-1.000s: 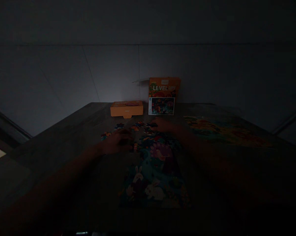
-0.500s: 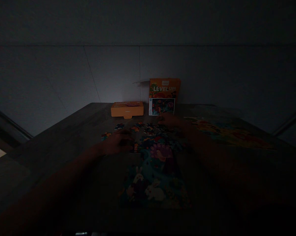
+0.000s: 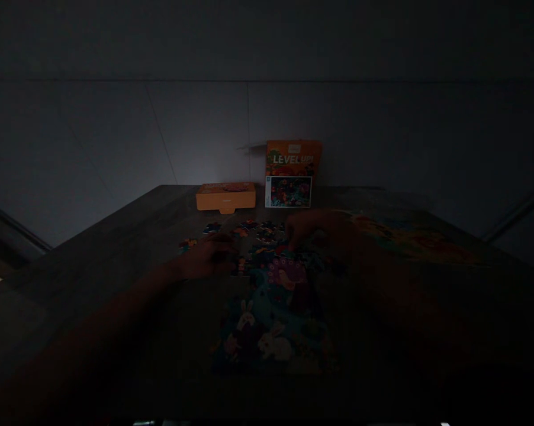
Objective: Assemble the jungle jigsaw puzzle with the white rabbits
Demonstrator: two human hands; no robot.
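Observation:
In very dim light, a partly assembled jigsaw puzzle (image 3: 260,316) with white rabbits and a pink bird lies on the table in front of me. My left hand (image 3: 205,255) rests at the left of its far end, fingers apart, beside loose puzzle pieces (image 3: 241,266). Over the far edge of the puzzle is my right hand (image 3: 309,228), its fingertips pinched together and pointing down. Whatever sits between those fingertips is too dark to make out. More loose pieces (image 3: 269,232) are scattered between the two hands.
An orange box marked LEVEL UP! (image 3: 293,158) stands against the wall, with a picture card (image 3: 290,192) at its front. A flat orange box (image 3: 225,198) lies left of it. At the right is another puzzle (image 3: 418,239), mostly yellow, on the grey table (image 3: 129,219).
My right hand has come nearer from below the standing box, down to the far edge of the puzzle. My left hand stays in about the same place. The view has shifted slightly.

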